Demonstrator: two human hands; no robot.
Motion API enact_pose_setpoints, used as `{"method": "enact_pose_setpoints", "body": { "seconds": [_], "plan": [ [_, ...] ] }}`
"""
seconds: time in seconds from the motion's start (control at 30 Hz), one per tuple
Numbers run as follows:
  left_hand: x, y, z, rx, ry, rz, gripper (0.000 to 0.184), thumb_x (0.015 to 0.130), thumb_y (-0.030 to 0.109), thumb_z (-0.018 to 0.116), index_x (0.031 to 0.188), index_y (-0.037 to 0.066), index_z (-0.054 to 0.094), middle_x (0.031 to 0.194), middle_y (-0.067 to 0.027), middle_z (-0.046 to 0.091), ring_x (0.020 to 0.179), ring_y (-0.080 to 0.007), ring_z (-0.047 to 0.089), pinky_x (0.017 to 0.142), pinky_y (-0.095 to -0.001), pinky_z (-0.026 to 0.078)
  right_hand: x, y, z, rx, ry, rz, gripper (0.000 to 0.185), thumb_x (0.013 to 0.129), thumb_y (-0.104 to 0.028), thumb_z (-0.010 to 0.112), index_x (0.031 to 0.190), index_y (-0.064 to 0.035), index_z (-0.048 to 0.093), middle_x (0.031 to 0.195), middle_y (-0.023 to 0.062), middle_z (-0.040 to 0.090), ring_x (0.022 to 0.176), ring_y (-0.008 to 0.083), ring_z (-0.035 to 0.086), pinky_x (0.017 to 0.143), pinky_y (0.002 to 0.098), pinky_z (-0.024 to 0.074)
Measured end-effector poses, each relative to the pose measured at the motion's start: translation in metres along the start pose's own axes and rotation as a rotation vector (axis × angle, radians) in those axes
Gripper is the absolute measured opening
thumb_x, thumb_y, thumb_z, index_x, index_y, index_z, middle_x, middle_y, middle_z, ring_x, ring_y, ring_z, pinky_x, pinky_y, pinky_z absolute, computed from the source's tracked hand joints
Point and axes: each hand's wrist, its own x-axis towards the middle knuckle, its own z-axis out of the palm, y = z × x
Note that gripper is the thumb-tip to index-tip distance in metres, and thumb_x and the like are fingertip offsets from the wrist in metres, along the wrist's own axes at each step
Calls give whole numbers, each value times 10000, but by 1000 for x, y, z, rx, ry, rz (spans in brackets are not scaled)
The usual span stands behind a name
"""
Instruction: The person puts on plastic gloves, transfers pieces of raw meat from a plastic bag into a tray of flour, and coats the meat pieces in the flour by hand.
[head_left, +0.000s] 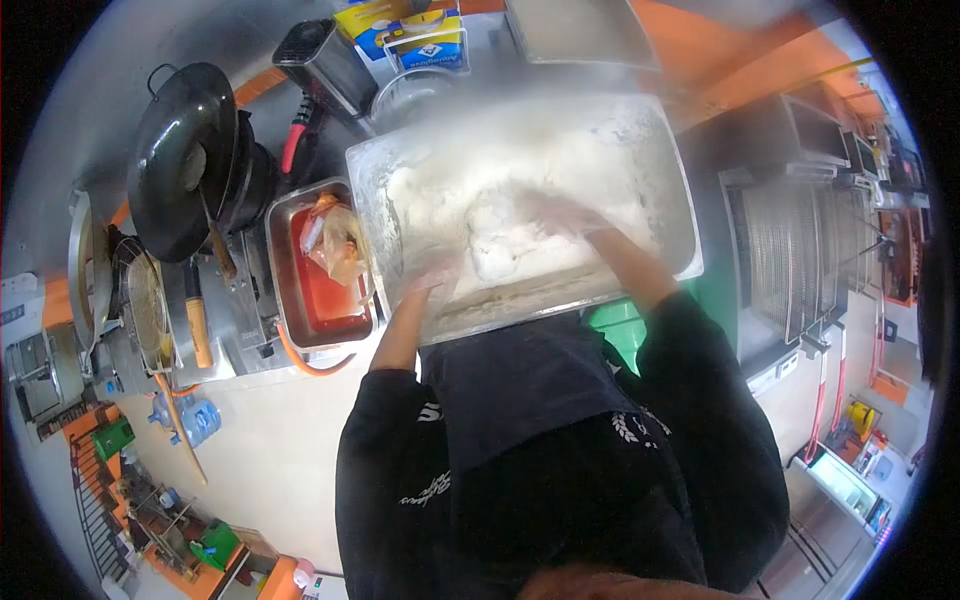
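A large metal tray (pixel 687 225) holds a deep bed of white flour (pixel 430 190), with flour-coated lumps (pixel 495 258) near its middle. My left hand (pixel 432 274), in a clear plastic glove, is at the tray's left front part, fingers stretched out over the flour and holding nothing that I can see. Above the flour, right of the lumps, is my gloved right hand (pixel 562 213). Motion smears its fingers, so whether it holds anything is hidden. Haze of flour dust blurs the tray's far side.
Left of the tray stands a steel pan (pixel 325 337) with red liquid and a plastic bag (pixel 340 245). Beyond it are a black wok (pixel 180 150), a ladle (pixel 215 230) and a wooden-handled strainer (pixel 150 310). Fryer baskets (pixel 785 260) stand to the right; a green bin (pixel 622 330) is below.
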Motion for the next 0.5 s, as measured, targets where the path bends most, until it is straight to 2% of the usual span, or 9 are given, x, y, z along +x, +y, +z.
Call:
{"method": "enact_pose_setpoints", "body": {
  "seconds": [0.03, 0.13, 0.2, 0.23, 0.3, 0.37, 0.47, 0.5],
  "plan": [
    [0, 3, 8, -24, -30, 10, 465, 960, 363, 429, 1303, 51, 455, 1286, -77, 502, 1165, -170, 466, 939, -337, 405, 0, -7, 8, 9, -9, 52, 705, 923, -618, 290, 1463, -166, 243, 1477, 92, 317, 1328, 293, 316, 1113, 430, 209],
    [11, 10, 27, -269, -111, 36, 443, 958, 361, 429, 1269, 52, 497, 1246, -81, 539, 1124, -171, 503, 902, -335, 431, 24, 4, 28, -144, 53, 4, 600, 961, -385, 411, 1456, -91, 242, 1492, 93, 281, 1333, 260, 324, 1057, 370, 312],
    [26, 8, 28, -436, -142, 49, 433, 957, 360, 429, 1246, 52, 524, 1220, -83, 563, 1097, -171, 529, 878, -334, 448, 31, 16, 24, -144, 17, -273, 570, 967, -384, 394, 1442, -89, 283, 1461, 103, 336, 1317, 253, 347, 1041, 372, 336],
    [32, 4, 25, -497, -143, 52, 428, 957, 359, 428, 1234, 53, 538, 1207, -84, 576, 1083, -171, 541, 866, -334, 456, 34, 16, 21, -263, 32, -323, 581, 964, -411, 391, 1438, -88, 294, 1450, 104, 353, 1314, 251, 352, 1038, 379, 341],
    [38, -5, 15, -554, -135, 59, 421, 956, 358, 428, 1212, 53, 566, 1180, -87, 600, 1056, -172, 567, 841, -332, 473, 25, 12, 16, -205, 1, -293, 643, 945, -493, 377, 1438, -90, 292, 1452, 115, 346, 1311, 262, 359, 1054, 406, 319],
    [26, -1, 6, -538, -114, 34, 420, 957, 352, 420, 1206, 47, 566, 1180, -84, 599, 1058, -185, 565, 861, -339, 464, -30, -29, 14, 143, -86, -121, 745, 911, -604, 357, 1447, -94, 266, 1477, 136, 298, 1311, 289, 365, 1091, 447, 266],
    [3, 4, 11, -438, -80, 7, 419, 959, 343, 407, 1198, 37, 565, 1179, -81, 597, 1061, -206, 563, 892, -348, 450, -30, -37, 30, -108, -122, 366, 763, 887, -659, 338, 1442, -136, 304, 1434, 163, 362, 1298, 304, 360, 1046, 447, 316],
    [-2, 6, 17, -408, -77, 12, 419, 959, 340, 403, 1196, 34, 565, 1179, -80, 596, 1063, -213, 562, 902, -351, 445, -25, -27, 39, -119, -128, 269, 775, 883, -665, 338, 1443, -130, 298, 1428, 174, 366, 1279, 317, 385, 1052, 459, 309]
  ]
}}
